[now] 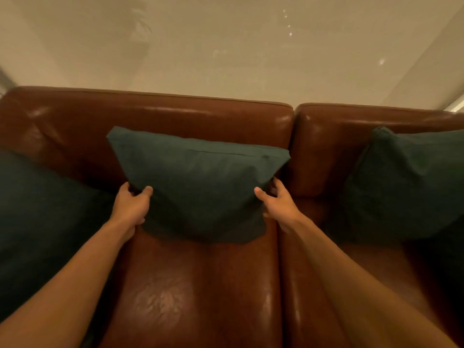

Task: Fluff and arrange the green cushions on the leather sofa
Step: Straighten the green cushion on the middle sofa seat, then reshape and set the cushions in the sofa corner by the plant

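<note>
A dark green middle cushion point(198, 182) leans upright against the backrest of the brown leather sofa point(200, 285). My left hand point(131, 205) grips its left edge, thumb on the front face and fingers behind. My right hand point(277, 203) holds its right edge, thumb in front and fingers tucked behind the side. A second green cushion point(40, 222) lies at the sofa's left end. A third green cushion point(406, 187) leans against the right backrest section.
A pale wall point(226, 46) rises directly behind the sofa back. A seam point(278, 272) runs between the two seat sections just right of the held cushion. Bare seat leather shows in front of the middle cushion.
</note>
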